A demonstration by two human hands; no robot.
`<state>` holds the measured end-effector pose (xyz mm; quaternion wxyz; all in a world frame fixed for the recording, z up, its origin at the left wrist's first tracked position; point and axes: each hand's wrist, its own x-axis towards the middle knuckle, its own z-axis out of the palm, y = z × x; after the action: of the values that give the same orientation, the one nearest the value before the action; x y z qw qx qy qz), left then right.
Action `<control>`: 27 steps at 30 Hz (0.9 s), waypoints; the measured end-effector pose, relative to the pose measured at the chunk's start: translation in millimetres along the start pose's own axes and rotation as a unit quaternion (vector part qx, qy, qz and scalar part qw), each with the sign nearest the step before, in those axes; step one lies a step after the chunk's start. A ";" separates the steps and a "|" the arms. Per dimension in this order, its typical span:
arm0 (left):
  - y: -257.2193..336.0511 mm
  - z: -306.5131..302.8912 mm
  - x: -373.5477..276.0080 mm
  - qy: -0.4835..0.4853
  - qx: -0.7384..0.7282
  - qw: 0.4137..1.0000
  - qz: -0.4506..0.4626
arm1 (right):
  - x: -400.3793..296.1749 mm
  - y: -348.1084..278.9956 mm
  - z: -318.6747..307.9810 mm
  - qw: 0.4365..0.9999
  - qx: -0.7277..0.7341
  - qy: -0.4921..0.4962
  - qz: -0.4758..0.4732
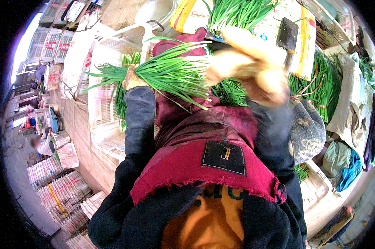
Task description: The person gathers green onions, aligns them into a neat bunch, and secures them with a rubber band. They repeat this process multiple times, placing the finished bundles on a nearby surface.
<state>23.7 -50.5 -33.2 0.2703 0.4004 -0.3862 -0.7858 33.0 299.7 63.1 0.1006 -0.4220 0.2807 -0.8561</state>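
Note:
My left hand [132, 77] grips a bunch of long green garlic chives [178, 70] around its middle. Their pale ends fan out towards my right hand [246, 65], which is blurred by motion; whether it holds anything cannot be told. Beyond that hand, more chives [237, 15] lie on a white and yellow woven sack [302, 40]. A cleaver with a dark blade [287, 34] rests on the sack, right of my right hand. Loose chives [229, 93] lie below my hands, over the maroon apron [206, 121]. Tied chives [120, 105] stand partly hidden behind my left forearm.
A white plastic crate [103, 130] sits at my left, and a pale basin [156, 12] beyond it. At the right are bundled chives [326, 90], a cloth-covered edge [349, 99] and another crate [319, 183]. Stacked crates [63, 196] and other people [44, 144] appear far left.

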 end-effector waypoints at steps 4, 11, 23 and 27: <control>6.7 -10.1 16.6 -0.132 0.261 0.948 0.123 | -97.6 122.6 -57.5 0.699 -0.502 -0.082 0.502; 1.6 -24.4 29.5 -0.030 0.013 0.996 -0.077 | -60.1 46.4 -84.1 0.784 -0.520 0.173 0.291; -8.9 -47.5 63.3 -0.143 0.170 0.975 -0.021 | -175.9 192.8 -100.2 0.641 -0.547 -0.110 0.527; -8.2 -45.0 44.8 -0.168 0.146 0.975 0.023 | -146.7 130.8 -118.1 0.682 -0.512 0.129 0.506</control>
<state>36.7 -96.4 -76.0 0.1579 0.2886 -0.5456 -0.7708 24.0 298.9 -166.1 0.2496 -0.0863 0.8564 -0.4437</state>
